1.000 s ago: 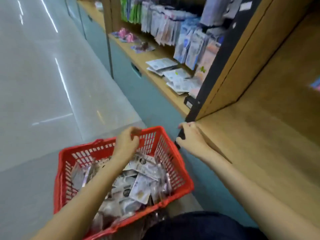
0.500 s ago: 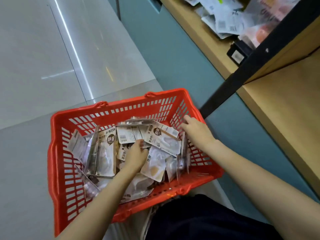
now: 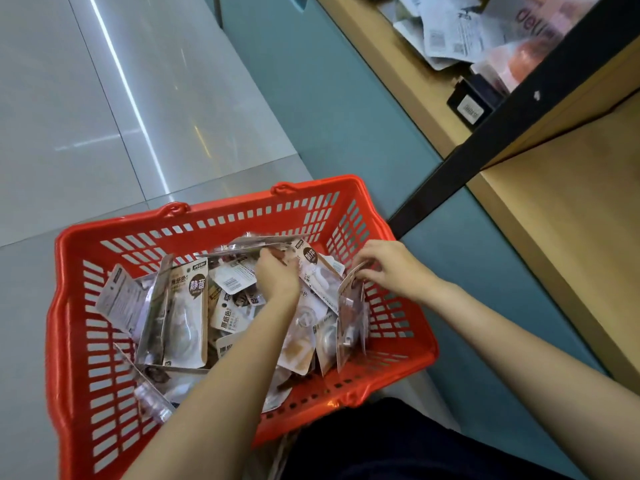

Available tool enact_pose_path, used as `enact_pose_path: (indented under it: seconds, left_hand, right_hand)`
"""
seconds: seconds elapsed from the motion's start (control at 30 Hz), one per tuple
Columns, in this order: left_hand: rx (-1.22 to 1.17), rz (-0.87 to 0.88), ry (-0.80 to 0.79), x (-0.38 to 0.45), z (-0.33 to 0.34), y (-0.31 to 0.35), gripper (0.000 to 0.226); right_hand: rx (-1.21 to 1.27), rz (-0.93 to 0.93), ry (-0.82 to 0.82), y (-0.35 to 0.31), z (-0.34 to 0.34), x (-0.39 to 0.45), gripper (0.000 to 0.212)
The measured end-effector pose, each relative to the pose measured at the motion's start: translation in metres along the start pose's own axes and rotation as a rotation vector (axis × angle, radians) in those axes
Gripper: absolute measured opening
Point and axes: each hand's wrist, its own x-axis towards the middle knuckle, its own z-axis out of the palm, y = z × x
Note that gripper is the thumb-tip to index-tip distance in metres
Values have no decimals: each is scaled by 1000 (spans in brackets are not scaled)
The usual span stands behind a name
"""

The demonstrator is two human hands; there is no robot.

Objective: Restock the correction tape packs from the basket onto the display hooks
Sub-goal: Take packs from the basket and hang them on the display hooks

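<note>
Red slotted basket (image 3: 86, 341) on floor; correction tape packs (image 3: 188, 317) heaped inside, jumbled.

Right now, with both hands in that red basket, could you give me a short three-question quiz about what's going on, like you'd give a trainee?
1. True or false: the red basket stands on the wooden shelf.
2. Which hand pinches the upright pack at the basket's right wall: A the left hand, B the right hand, C neither?
3. Fill in: the correction tape packs lie in a loose ____ inside the basket.

Key
1. False. It sits low, by the floor, in front of the person.
2. B.
3. Pile; they overlap at all angles.
</note>
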Motion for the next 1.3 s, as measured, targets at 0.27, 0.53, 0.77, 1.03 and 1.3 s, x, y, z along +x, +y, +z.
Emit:
enact_pose_path:
  seconds: [0.27, 0.53, 0.77, 1.03, 1.3]
  left_hand:
    - [-203, 394, -161, -39, -14, 16, 26]
    - [-499, 586, -584, -88, -86, 161, 28]
    - [-779, 510, -900, -196, -141, 242, 9]
    - [-454, 928, -949, -316, -174, 303, 22]
    - [-476, 1129, -916, -386, -172, 357, 31]
  right_hand:
    - [410, 170, 115, 5, -33, -7, 12]
    - [1065, 202, 434, -62, -146, -55, 9]
    - [862, 13, 946, -153, -248, -135, 8]
    - [755, -95, 1304, -208, -335, -236, 6]
    - [615, -30, 1156, -210, -373, -309, 42]
